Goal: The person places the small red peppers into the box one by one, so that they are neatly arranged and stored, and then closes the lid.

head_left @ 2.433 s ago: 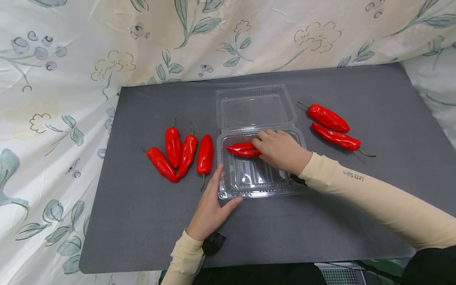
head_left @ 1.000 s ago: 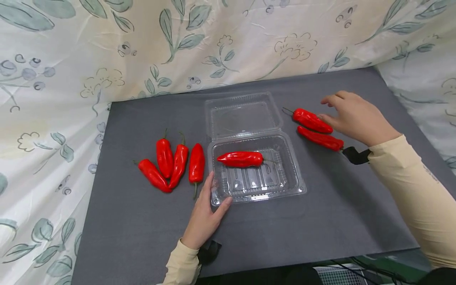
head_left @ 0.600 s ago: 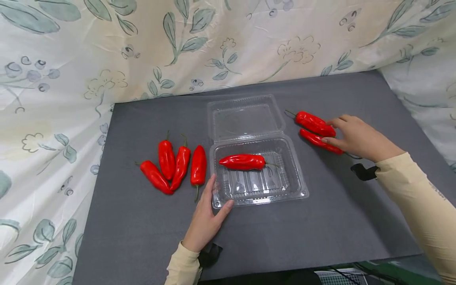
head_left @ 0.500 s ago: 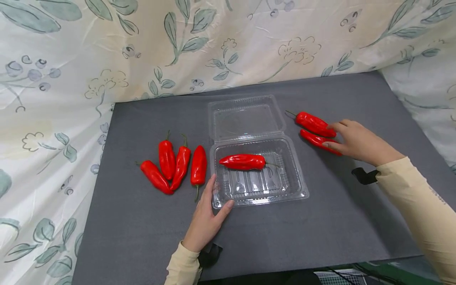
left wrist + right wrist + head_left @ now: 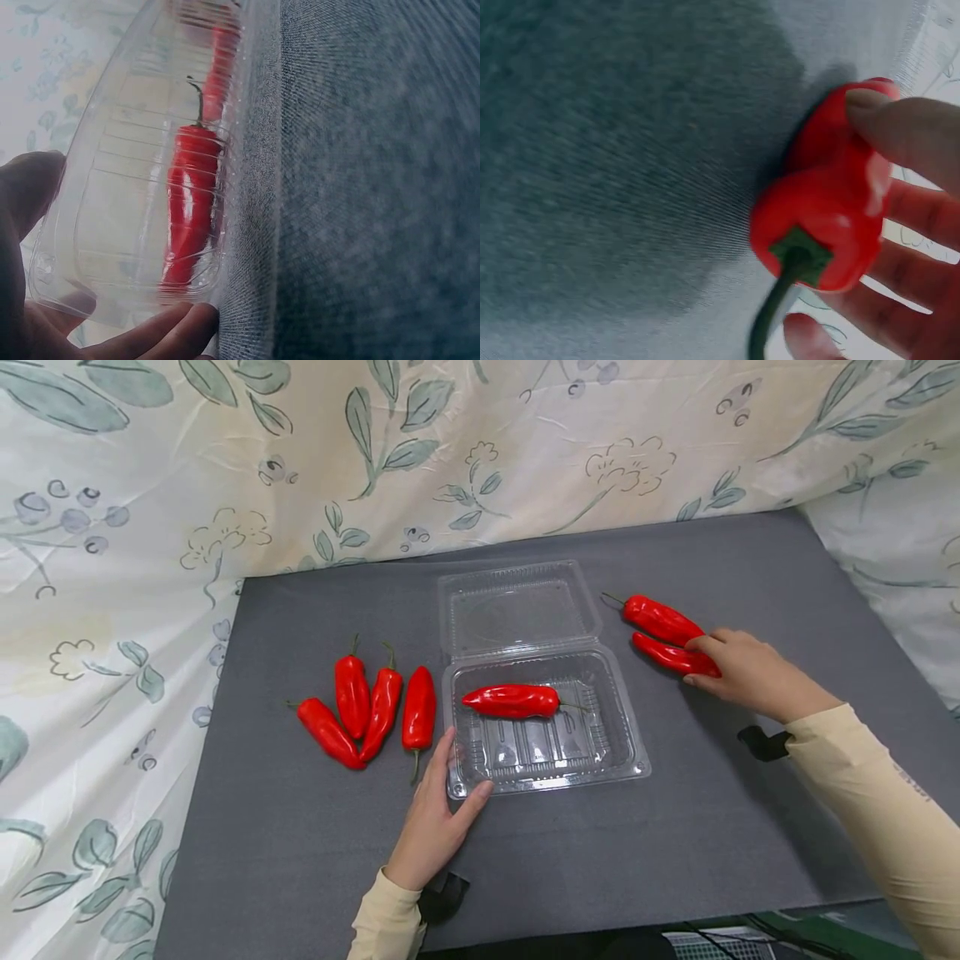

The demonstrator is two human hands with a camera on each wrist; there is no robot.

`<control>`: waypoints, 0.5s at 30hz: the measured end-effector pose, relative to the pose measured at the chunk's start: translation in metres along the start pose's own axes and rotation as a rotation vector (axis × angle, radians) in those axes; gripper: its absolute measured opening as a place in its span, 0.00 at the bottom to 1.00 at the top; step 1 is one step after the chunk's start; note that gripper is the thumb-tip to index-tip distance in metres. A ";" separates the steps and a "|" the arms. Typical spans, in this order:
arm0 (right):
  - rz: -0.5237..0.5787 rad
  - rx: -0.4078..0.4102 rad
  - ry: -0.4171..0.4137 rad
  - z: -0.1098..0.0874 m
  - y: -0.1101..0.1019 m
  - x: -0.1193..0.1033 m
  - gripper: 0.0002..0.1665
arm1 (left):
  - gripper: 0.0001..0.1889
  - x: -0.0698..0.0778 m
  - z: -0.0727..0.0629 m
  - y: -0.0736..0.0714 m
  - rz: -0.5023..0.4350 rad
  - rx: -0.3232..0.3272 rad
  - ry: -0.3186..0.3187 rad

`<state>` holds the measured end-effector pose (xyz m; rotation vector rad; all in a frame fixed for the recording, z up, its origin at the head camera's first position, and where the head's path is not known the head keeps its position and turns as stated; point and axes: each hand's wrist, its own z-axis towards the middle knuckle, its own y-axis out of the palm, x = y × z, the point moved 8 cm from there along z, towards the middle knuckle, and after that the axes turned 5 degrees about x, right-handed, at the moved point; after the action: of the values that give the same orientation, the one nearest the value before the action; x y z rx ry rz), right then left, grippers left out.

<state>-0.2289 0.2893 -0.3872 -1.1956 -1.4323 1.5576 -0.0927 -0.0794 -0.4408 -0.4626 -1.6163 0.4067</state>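
In the head view my right hand [image 5: 742, 670] grips the nearer of two red peppers [image 5: 666, 652] lying to the right of a clear plastic clamshell box [image 5: 630, 760]. Seen from the right wrist, the thumb [image 5: 907, 135] presses on one side of this pepper, fingers lie along the other, and its green stem [image 5: 795, 259] points out toward the camera. My left hand [image 5: 435, 818] rests against the box's front left corner, fingers along its left side and thumb at the front rim. A single red pepper [image 5: 512, 701] lies crosswise inside the box, stem to the right.
Behind the box base, its lid [image 5: 517, 606] lies folded back flat. Beyond my right hand is another red pepper [image 5: 662, 619]. Several red peppers [image 5: 351, 693] lie left of the box on the grey table [image 5: 300, 852]. A floral cloth [image 5: 525, 468] hangs along the back.
My right hand has let go of the pepper in the box, moved right, come down on the nearer right-hand pepper and taken hold of it. My left hand has stayed at the box's corner.
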 end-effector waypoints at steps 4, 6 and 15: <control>-0.010 0.011 -0.019 -0.001 0.002 0.000 0.30 | 0.45 -0.001 0.000 0.001 0.000 -0.001 -0.008; -0.016 0.017 -0.020 -0.001 0.002 0.000 0.30 | 0.45 -0.001 0.000 0.001 -0.002 -0.001 -0.011; -0.008 0.031 -0.026 -0.001 0.004 -0.001 0.29 | 0.45 -0.001 0.000 0.000 0.008 0.003 -0.008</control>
<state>-0.2269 0.2885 -0.3905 -1.1535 -1.4228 1.5901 -0.0931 -0.0794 -0.4418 -0.4658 -1.6219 0.4180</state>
